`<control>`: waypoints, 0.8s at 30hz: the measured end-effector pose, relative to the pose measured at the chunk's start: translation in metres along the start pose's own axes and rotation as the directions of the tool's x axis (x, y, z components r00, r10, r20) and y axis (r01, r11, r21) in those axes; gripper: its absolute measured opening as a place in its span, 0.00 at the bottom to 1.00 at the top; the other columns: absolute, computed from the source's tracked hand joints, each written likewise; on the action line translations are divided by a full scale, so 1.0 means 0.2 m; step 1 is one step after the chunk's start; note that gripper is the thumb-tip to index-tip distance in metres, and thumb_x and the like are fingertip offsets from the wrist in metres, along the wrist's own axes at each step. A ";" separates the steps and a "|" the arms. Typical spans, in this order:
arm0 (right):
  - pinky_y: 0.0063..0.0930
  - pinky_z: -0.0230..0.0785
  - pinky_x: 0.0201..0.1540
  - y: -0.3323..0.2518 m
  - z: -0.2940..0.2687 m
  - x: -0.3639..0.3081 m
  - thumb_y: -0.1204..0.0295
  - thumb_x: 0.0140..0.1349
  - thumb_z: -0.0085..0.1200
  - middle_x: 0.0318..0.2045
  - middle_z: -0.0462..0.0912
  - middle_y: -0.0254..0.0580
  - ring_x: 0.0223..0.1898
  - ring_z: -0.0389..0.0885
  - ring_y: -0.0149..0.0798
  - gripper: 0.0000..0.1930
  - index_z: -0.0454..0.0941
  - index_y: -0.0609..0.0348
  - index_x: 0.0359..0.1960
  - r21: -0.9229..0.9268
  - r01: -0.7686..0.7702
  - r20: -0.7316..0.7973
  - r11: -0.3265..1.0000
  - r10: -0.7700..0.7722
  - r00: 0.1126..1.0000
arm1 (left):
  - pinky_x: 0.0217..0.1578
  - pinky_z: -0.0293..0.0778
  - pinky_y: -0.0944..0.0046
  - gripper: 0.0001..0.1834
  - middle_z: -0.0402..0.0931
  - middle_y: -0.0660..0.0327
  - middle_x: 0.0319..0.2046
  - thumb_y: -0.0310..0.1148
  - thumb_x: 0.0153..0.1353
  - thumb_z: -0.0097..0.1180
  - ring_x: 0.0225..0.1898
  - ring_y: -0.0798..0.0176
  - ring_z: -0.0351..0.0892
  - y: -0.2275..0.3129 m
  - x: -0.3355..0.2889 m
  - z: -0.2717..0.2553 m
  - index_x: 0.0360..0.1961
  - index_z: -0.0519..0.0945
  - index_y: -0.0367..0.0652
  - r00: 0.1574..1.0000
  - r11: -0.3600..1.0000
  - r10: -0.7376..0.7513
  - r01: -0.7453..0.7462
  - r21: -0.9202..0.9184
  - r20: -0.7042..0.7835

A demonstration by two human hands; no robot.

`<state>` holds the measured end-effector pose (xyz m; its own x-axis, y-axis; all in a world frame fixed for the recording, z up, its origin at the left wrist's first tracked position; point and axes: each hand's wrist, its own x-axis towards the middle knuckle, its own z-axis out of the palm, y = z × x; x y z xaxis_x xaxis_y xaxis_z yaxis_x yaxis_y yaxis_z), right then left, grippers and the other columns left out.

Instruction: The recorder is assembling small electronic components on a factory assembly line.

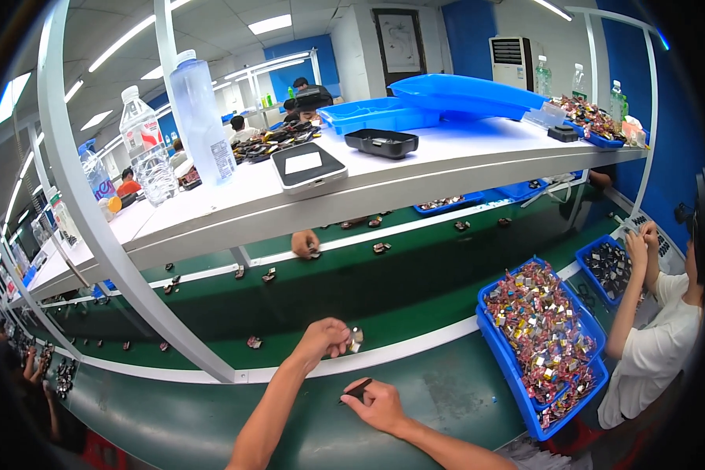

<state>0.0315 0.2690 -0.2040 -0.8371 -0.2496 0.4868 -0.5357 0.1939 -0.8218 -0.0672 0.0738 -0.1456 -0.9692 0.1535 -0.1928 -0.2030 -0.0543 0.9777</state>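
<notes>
My left hand (327, 341) is raised over the near edge of the green conveyor belt, its fingers pinched on a small electronic part (356, 340) with a shiny silver face. Lower and to the right, my right hand (380, 407) is closed around a slim dark piece (358, 390) above the green worktop (439, 392). What kind of piece it is, I cannot make out. The two hands are apart. Right of them stands a blue bin (517, 384) heaped with similar small parts with reddish wires and silver and yellow faces (533, 329).
Scattered parts (254, 342) lie along the belt (392, 298). Above it runs a white shelf (415, 176) on posts, with bottles, a pale boxy device (309, 166) and blue trays (470, 95). Across the belt is another person's hand (305, 243). A co-worker (658, 337) sits right, by a bin of dark parts (605, 270).
</notes>
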 end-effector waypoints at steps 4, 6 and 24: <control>0.19 0.55 0.20 0.06 -0.01 0.01 0.73 0.62 0.67 0.20 0.82 0.29 0.17 0.63 0.16 0.05 0.84 0.59 0.35 0.302 -0.324 0.176 0.897 0.281 0.943 | 0.22 0.69 0.73 0.11 0.80 0.57 0.32 0.29 0.68 0.61 0.27 0.70 0.77 -0.15 -0.35 -0.08 0.45 0.76 0.33 0.990 0.978 -0.013 -0.017 -0.210 -0.138; 0.16 0.55 0.18 0.04 0.00 0.03 0.76 0.69 0.56 0.35 0.88 0.44 0.16 0.65 0.19 0.03 0.78 0.62 0.38 0.574 -0.446 0.278 0.687 0.349 0.895 | 0.22 0.69 0.73 0.12 0.80 0.57 0.33 0.29 0.68 0.61 0.27 0.70 0.77 -0.17 -0.48 -0.06 0.48 0.76 0.32 0.987 0.969 -0.025 -0.015 -0.245 -0.161; 0.19 0.60 0.19 -0.07 0.06 -0.05 0.69 0.71 0.59 0.16 0.76 0.28 0.17 0.71 0.20 0.11 0.83 0.67 0.36 0.251 -0.443 0.302 0.861 0.365 0.880 | 0.18 0.74 0.71 0.11 0.82 0.55 0.34 0.26 0.68 0.60 0.25 0.68 0.81 -0.38 -0.62 0.10 0.47 0.78 0.29 0.962 0.932 0.065 -0.154 -0.329 -0.266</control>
<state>0.0479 0.2580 -0.2002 -0.8993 -0.4357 0.0389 -0.0623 0.0397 -0.9973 0.0713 0.0788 -0.1949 -0.9825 -0.1181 -0.1440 -0.0860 -0.3985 0.9132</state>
